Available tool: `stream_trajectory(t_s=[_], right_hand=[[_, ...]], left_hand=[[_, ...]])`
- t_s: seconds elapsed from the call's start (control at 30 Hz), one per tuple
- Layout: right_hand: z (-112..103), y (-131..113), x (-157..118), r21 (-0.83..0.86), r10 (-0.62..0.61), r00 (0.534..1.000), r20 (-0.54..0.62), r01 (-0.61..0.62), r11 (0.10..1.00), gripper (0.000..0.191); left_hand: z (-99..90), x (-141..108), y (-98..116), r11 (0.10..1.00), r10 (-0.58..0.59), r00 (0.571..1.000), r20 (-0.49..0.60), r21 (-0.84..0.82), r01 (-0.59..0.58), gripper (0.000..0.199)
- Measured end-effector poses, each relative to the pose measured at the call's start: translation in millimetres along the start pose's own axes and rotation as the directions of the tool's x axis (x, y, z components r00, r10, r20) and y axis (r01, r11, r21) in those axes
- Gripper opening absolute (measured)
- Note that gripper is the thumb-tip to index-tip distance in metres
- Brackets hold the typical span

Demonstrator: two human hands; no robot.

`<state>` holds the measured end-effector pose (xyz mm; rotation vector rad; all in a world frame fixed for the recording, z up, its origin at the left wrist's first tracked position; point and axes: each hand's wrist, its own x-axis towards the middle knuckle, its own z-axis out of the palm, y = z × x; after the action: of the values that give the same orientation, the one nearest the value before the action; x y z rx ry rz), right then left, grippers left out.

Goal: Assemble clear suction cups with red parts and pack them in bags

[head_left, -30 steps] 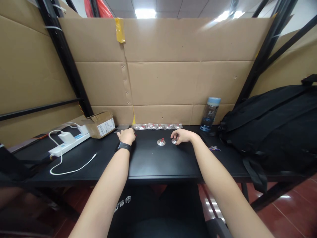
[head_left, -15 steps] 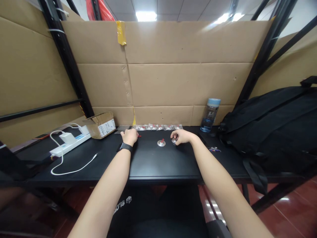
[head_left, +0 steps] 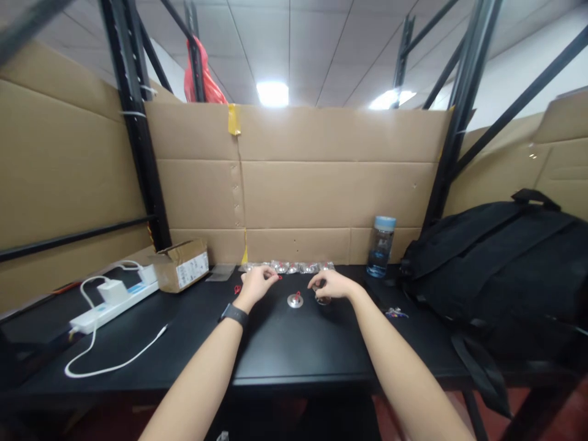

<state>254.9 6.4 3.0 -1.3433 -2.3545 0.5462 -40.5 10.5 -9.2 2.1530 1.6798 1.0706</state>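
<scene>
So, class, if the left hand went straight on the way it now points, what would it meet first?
Probably the row of wrapped discs before the cardboard wall, though the left hand may be high enough to pass over them.

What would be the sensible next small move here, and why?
Probably bring the red piece in the left hand across to the disc at the right hand. The left fingertips pinch that piece, the right fingers are right at the disc, and the middle disc bears a similar red piece.
</scene>
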Motion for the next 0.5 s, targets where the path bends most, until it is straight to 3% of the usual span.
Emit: stream_trajectory(t_s=[0.13,0.27,0.5], right_hand=[[0,-5,0,-0.036,-0.058,0.992,-0.108,0.054,0.998,0.035],[2,-8,1,0.038,-0.116,0.975,-0.190,0.125,0.991,0.037],[13,-19,6,0.256,-0.060,0.974,-0.219,0.117,0.960,0.036]], left_hand=[[6.2,-7,16,0.990,0.123,0.992,0.002,-0.070,-0.123,0.010],[10.7,-13,25,0.984,0.160,0.987,0.017,-0.075,-0.158,0.008],[14.0,-12,27,0.961,0.233,0.972,0.003,-0.156,-0.230,0.013]])
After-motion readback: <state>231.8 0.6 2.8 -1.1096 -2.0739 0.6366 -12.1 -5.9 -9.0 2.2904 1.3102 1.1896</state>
